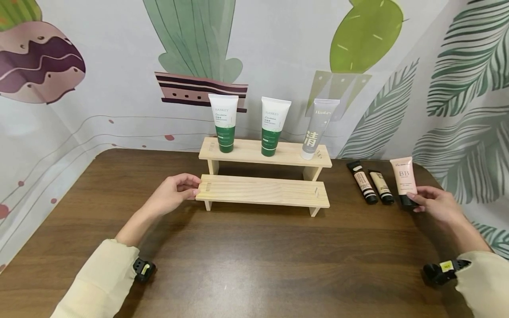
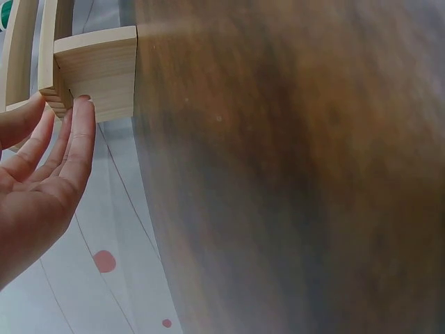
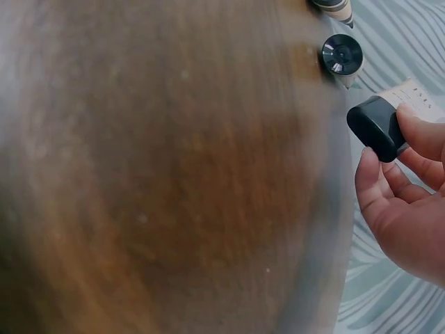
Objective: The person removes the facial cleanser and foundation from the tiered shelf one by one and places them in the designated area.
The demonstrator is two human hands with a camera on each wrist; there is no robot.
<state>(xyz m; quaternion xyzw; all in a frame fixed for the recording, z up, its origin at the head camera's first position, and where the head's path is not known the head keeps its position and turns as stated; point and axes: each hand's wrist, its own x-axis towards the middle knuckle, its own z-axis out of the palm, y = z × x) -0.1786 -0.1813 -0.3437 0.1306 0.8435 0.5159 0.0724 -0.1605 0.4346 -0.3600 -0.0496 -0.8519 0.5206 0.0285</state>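
Note:
My left hand [image 1: 175, 193] pinches the left end of the front, lower step of a two-tier wooden display stand [image 1: 262, 190]. In the left wrist view its thumb lies against the board's edge, with the straighter fingers [image 2: 82, 139] along the underside near the leg. At the far right, my right hand [image 1: 437, 204] grips a pink BB cream tube [image 1: 404, 176] by its black cap, thumb in front. The tube stands upright, cap down. The right wrist view shows the cap [image 3: 375, 125] between thumb and fingers; the tube's upper end is partly hidden there.
On the rear step stand two white-and-green tubes [image 1: 226, 123] [image 1: 274, 126] and a leaning grey tube [image 1: 319, 128]. Two smaller black-capped tubes [image 1: 362, 182] [image 1: 381, 187] lie on the brown table [image 1: 254, 265] beside the pink one. A patterned cloth [image 1: 278, 53] hangs behind.

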